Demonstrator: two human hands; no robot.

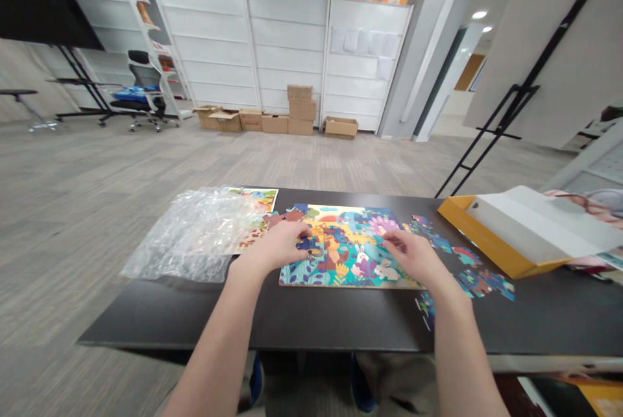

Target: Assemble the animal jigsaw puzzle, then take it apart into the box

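Note:
A colourful animal jigsaw puzzle (360, 251) lies flat on the black table (335, 323). Over its left edge is my left hand (282, 247), thumb and fingers curled near a dark blue piece (307, 243); whether it grips that piece is too small to tell. My right hand (409, 251) hovers at the puzzle's right part, thumb and forefinger close together, with anything between them too small to make out. Loose pieces (479, 281) are scattered right of the puzzle, and a few brown ones (293, 214) lie by its upper left corner.
Clear bubble wrap (189, 232) covers part of a picture sheet (265, 196) on the left. An open yellow box (501, 242) with a white flap stands on the right. Past the table are cardboard boxes (302, 109), an office chair (141, 89) and a board on a stand (530, 67).

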